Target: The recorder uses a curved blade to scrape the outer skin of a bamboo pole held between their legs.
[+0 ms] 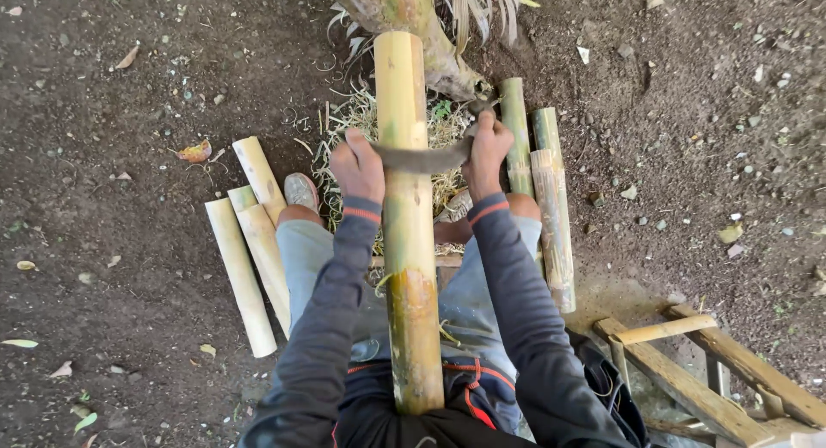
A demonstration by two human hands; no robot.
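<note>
- Bamboo pole (406,233) runs lengthwise between the person's knees, its near end against the lap, its far end toward a stump (404,9).
- Left hand (359,166) is closed around one end of a curved blade (423,158); right hand (486,154) is closed around the other end.
- Blade lies across the pole, touching it.
- Peeled pale bamboo pieces (249,250) lie on the dirt to the left; greener pieces (542,181) to the right.
- Wooden frame (705,370) sits at lower right.
</note>
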